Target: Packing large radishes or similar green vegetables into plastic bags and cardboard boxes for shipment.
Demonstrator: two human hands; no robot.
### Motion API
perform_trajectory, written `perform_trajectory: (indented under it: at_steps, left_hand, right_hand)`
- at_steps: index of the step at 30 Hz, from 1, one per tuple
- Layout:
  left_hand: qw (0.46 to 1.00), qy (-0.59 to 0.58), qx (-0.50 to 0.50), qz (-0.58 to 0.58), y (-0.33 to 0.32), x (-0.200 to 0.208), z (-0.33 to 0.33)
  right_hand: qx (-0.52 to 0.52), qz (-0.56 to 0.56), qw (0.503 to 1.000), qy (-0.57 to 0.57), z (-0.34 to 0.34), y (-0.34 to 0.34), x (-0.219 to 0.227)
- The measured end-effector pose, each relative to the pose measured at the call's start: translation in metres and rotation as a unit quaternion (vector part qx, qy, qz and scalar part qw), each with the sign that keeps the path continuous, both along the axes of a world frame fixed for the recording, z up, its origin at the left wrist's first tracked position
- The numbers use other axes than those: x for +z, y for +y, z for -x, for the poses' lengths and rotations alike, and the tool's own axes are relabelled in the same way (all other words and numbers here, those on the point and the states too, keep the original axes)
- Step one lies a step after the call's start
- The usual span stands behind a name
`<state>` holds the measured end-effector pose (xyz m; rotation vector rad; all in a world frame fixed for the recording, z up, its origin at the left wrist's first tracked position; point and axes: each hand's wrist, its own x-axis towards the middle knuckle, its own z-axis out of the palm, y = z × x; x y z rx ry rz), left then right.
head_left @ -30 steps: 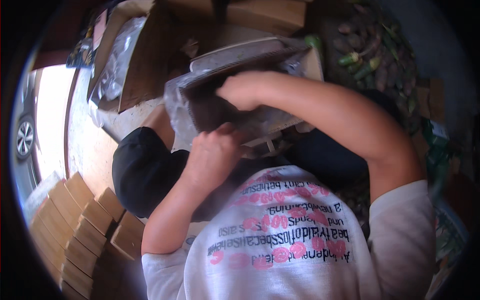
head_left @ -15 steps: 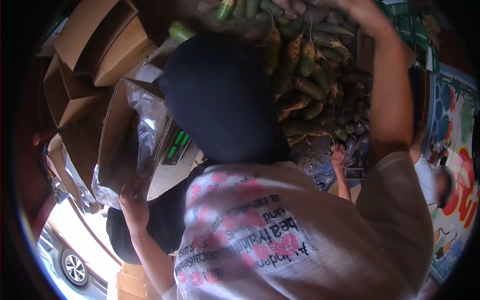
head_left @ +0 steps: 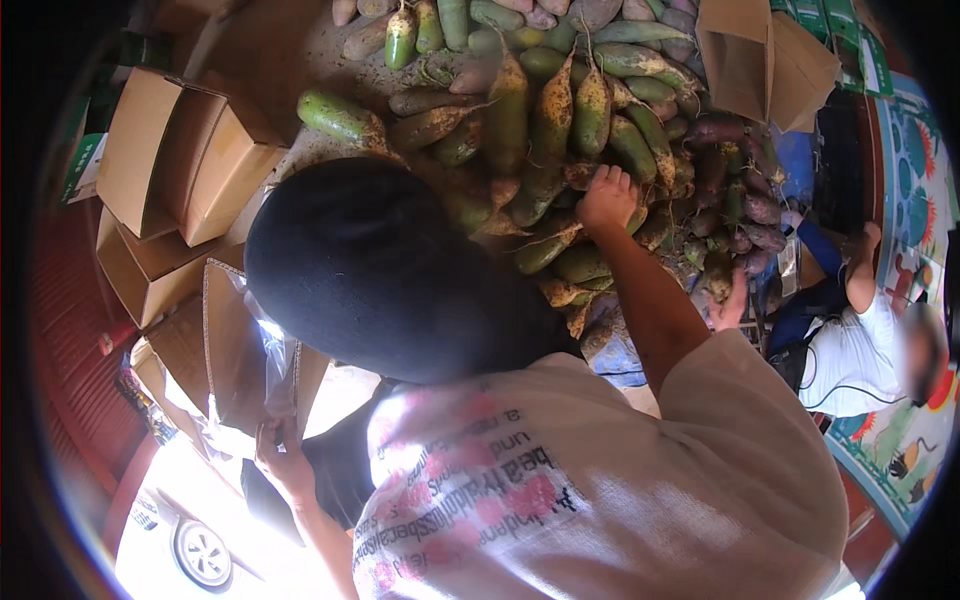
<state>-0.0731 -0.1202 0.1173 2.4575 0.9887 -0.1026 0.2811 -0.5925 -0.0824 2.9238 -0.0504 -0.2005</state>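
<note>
A pile of long green radishes [head_left: 508, 115], soil-stained with thin root tails, lies in front of me. My right hand [head_left: 610, 198] reaches over its middle, fingers curled round a brownish-skinned radish [head_left: 579, 177] that is partly hidden. At left, my left hand [head_left: 284, 455] grips the near edge of an open cardboard box [head_left: 235, 345]. Clear plastic liner [head_left: 280, 365] shows inside that box. My dark-trousered knee [head_left: 390, 270] covers the space between box and pile.
More cardboard boxes [head_left: 190, 150] are stacked at far left. Another open carton [head_left: 745, 60] stands behind the pile, near purplish radishes [head_left: 762, 210]. Another person's hand [head_left: 733, 302] is beside my right forearm. A person in a white shirt [head_left: 850, 365] is at right.
My right hand has come down from the far edge onto the middle of the pile. The left hand stays at the box. The view has shifted, and the scale's green display is now hidden.
</note>
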Motion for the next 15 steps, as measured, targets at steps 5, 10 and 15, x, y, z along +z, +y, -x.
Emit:
perform_trajectory:
  at_steps: [5,10,15]
  left_hand:
    - [1.0,0.011,-0.004,-0.01,-0.003,-0.001,-0.004]
    - [1.0,0.001,-0.012,0.006,-0.013,0.005,-0.024]
    - [1.0,0.006,-0.01,-0.002,-0.008,0.0,-0.018]
  right_hand:
    - [0.105,-0.013,0.99,-0.096,-0.05,-0.026,0.026]
    - [-0.02,0.04,0.998,0.046,-0.113,-0.039,0.009]
    - [-0.139,0.043,0.96,0.241,-0.15,-0.061,-0.02]
